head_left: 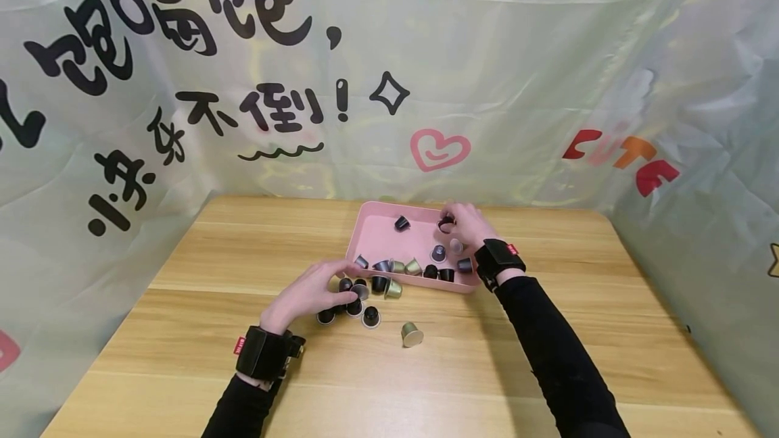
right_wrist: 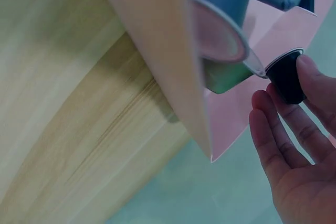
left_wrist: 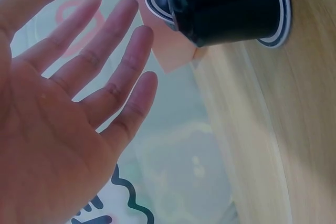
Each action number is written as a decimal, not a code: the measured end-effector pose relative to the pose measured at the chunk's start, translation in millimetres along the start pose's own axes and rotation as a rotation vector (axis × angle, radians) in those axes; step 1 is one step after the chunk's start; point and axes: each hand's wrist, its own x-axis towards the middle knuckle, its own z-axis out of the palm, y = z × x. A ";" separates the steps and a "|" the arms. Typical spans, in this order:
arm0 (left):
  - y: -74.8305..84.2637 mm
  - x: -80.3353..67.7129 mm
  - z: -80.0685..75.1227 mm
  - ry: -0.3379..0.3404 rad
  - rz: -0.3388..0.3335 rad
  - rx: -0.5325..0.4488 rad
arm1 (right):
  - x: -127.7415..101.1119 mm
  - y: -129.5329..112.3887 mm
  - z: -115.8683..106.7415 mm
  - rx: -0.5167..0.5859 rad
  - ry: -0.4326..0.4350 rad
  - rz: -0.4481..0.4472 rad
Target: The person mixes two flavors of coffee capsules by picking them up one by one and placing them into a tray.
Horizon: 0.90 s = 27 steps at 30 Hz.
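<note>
My right hand [head_left: 470, 223] pinches a black coffee capsule [right_wrist: 286, 77] between thumb and fingers, over the far right part of a pink tray [head_left: 380, 238]. Inside the tray lie several capsules, among them a lone black capsule [head_left: 402, 223] and a dark purple capsule [head_left: 438, 253]. My left hand [head_left: 310, 294] is beside and partly over a cluster of capsules at the tray's near left edge; its fingers are spread and hold nothing in the left wrist view. A black capsule [head_left: 370, 317] stands at the cluster's near side.
Apart from the cluster, a gold capsule [head_left: 411, 334] lies on its side on the wooden table [head_left: 548, 370]. Another light gold capsule [head_left: 393, 288] lies against the tray's near rim. A printed cloth [head_left: 517, 73] hangs behind and beside the table.
</note>
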 end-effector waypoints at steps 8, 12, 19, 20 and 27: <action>-1.2 -1.1 -0.6 -0.027 -0.028 0.005 | 3.6 0.1 1.3 -0.094 -0.027 -0.006; -1.5 -1.2 -0.7 -0.034 -0.027 0.013 | 3.1 2.7 2.3 -0.133 -0.046 -0.021; -1.8 -0.9 -1.3 -0.065 -0.038 -0.005 | -10.7 1.6 -1.0 -0.022 -0.039 -0.016; -2.0 -0.9 -1.4 -0.070 -0.044 -0.008 | -14.6 0.9 -2.3 0.001 -0.033 -0.017; -3.4 -1.0 -3.0 -0.077 -0.045 0.019 | -43.6 0.2 -8.3 0.086 0.061 -0.057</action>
